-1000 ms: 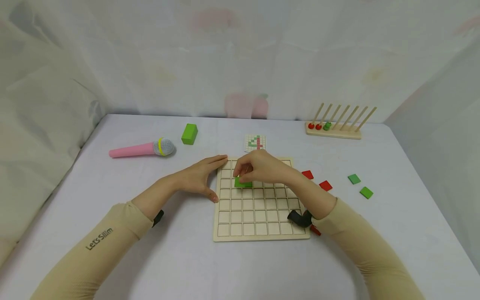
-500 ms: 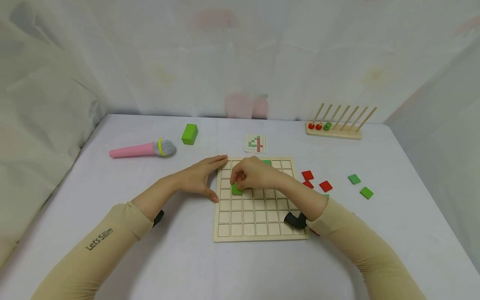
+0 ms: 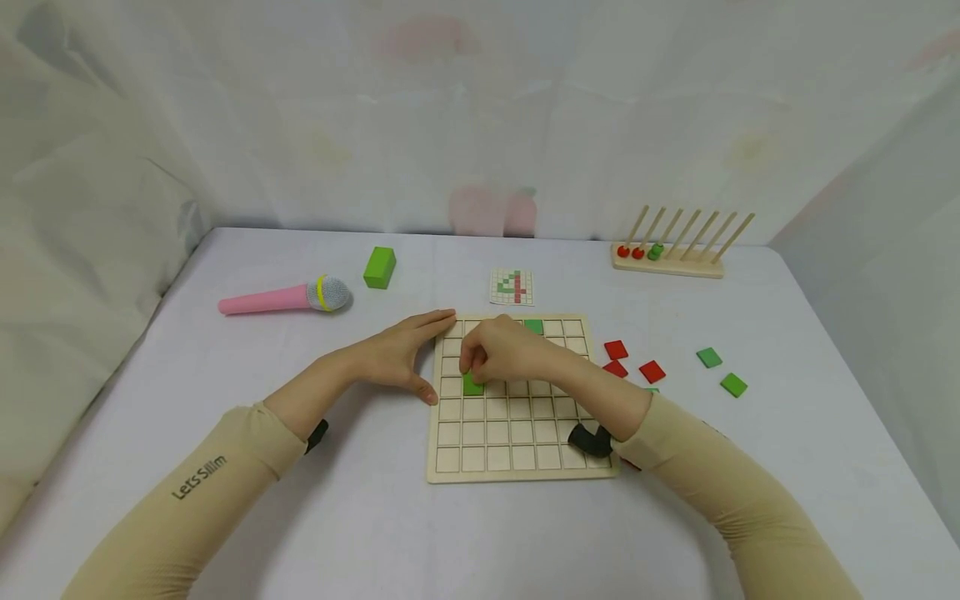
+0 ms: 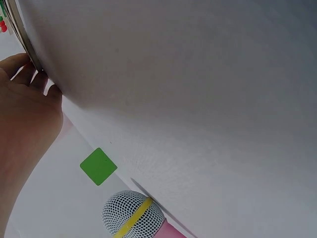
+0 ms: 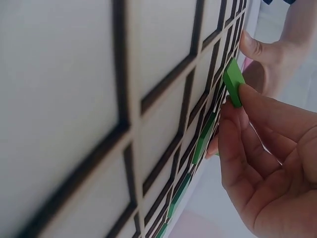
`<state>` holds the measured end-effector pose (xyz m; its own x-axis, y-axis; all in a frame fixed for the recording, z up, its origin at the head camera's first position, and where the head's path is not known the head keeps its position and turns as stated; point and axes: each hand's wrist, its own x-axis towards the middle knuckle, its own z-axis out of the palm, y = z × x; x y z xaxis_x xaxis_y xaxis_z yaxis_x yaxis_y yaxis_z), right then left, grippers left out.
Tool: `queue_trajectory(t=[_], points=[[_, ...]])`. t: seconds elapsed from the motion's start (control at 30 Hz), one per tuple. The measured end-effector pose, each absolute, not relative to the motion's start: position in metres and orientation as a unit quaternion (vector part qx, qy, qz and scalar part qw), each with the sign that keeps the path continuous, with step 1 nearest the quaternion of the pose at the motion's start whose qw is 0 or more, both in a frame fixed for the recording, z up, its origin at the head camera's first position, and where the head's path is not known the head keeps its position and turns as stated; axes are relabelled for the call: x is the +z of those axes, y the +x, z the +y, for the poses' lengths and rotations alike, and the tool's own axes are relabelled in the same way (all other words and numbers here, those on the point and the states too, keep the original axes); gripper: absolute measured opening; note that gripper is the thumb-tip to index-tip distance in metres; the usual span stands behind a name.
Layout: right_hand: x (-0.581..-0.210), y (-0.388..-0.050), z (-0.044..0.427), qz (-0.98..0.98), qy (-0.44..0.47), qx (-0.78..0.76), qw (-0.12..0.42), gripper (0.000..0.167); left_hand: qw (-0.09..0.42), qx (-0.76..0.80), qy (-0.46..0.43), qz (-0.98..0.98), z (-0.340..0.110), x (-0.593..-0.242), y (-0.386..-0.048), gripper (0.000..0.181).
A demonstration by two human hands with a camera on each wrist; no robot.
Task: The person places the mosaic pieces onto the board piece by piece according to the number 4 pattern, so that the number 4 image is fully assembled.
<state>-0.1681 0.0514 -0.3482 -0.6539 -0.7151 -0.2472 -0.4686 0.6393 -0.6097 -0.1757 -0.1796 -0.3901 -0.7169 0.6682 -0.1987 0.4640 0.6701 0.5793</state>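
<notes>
My right hand (image 3: pixel 506 348) pinches a green square tile (image 3: pixel 472 385) between thumb and fingers, over the left part of the wooden grid board (image 3: pixel 521 460). In the right wrist view the pinched tile (image 5: pixel 234 82) is tilted against the board, and more green tiles (image 5: pixel 203 139) sit in cells beyond it. One green tile (image 3: pixel 533 327) shows in the top row in the head view; my hand hides others. My left hand (image 3: pixel 390 354) is spread, thumb and fingertips touching the board's left edge.
Behind the board lies a small pattern card (image 3: pixel 512 287). Red tiles (image 3: pixel 652 372) and green tiles (image 3: pixel 733 385) lie loose to the right. A pegged bead rack (image 3: pixel 667 265) stands at back right; a pink microphone (image 3: pixel 281 298) and green block (image 3: pixel 379 267) lie at back left.
My right hand has moved slightly left and nearer with the green tile, uncovering the tile in the top row. My left hand stays at the board's edge.
</notes>
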Motion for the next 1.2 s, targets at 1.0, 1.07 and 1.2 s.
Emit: queue_trajectory(t=[1.0, 1.07, 1.2], points=[[-0.352, -0.1663, 0.0474, 0.882, -0.348, -0.231, 0.219, 0.011, 0.205, 0.254, 0.313, 0.892, -0.1791, -0.3896, -0.1756, 0.125], [-0.3517, -0.1661, 0.0475, 0.882, -0.348, -0.232, 0.218, 0.012, 0.204, 0.256, 0.314, 0.891, -0.1791, -0.3898, -0.1759, 0.125], [-0.3489, -0.1669, 0.0479, 0.883, -0.347, -0.234, 0.213, 0.012, 0.201, 0.254, 0.315, 0.892, -0.1794, -0.3907, -0.1765, 0.125]])
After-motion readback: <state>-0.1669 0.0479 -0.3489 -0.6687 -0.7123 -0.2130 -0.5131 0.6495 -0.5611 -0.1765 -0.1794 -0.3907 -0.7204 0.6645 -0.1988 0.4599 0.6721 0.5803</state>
